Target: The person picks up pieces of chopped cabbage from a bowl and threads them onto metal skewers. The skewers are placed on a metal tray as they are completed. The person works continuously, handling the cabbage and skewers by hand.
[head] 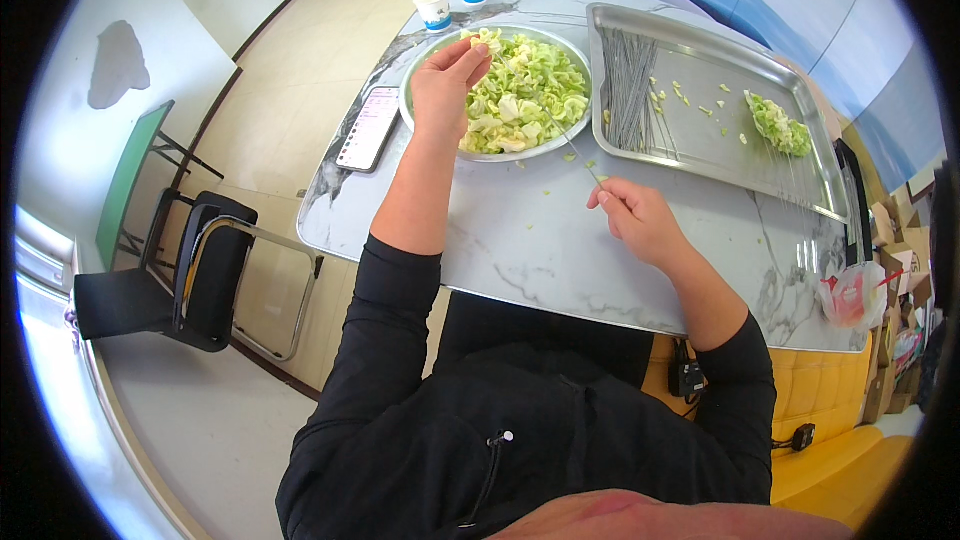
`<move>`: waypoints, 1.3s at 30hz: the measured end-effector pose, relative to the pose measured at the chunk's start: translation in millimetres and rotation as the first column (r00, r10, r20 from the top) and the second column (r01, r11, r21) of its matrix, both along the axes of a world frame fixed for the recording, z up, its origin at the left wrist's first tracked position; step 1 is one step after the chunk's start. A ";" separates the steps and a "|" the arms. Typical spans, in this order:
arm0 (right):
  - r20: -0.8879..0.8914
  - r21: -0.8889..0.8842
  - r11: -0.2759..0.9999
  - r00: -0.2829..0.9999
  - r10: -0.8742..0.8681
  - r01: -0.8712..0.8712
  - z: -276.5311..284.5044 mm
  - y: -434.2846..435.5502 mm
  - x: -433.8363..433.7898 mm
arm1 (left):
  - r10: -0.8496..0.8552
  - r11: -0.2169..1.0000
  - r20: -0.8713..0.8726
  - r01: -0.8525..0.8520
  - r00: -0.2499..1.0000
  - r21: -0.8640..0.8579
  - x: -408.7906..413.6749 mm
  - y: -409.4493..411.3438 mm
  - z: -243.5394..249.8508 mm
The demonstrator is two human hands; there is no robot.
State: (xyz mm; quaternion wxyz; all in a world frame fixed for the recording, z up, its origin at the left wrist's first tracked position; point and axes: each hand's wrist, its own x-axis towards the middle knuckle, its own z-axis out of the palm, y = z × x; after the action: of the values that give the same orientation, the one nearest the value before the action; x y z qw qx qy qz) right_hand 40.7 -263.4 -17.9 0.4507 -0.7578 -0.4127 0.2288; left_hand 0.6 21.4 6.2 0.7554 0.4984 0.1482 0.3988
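My right hand (637, 217) grips the near end of a thin metal skewer (574, 142), which slants away over the rim of a round metal bowl (495, 158). Chopped cabbage leaves (525, 116), pale green and yellowish, fill that bowl. Above its far left side, my left hand (450, 86) pinches a pale piece of leaf (490, 37) between thumb and fingers. The skewer's far end is hard to make out against the leaves. Right of the bowl, a steel tray (705, 82) holds a bundle of bare skewers (628, 90) and loaded cabbage skewers (780, 127).
Two paper cups (433, 11) stand behind the bowl, and a lit phone (370, 129) lies to its left. A plastic bag (853, 296) hangs near the table's right edge. Leaf scraps dot the marbled table (517, 232). A black chair (202, 270) stands at left.
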 end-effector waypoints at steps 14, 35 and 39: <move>-0.031 -0.005 1.000 0.999 -0.023 0.022 1.9 -0.9 -3.5 | 0.112 0.954 -0.020 -0.102 0.994 0.282 -0.4 -5.8 1.5; -0.251 -0.030 1.000 0.968 -0.015 0.008 2.5 -0.4 1.5 | 0.344 0.775 -0.291 -0.095 0.893 0.625 -2.4 -29.1 2.8; -0.262 0.004 0.998 0.963 -0.058 0.061 -4.8 3.1 7.2 | 0.267 0.721 -0.309 0.023 0.913 0.692 0.6 -54.7 -1.1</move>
State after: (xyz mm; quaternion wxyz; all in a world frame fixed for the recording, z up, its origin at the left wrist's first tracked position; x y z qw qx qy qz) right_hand 47.9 -260.2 -22.7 0.5125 -0.7303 -0.3280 0.3104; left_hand 1.3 -33.3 5.1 0.4456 0.7979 0.1707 0.3683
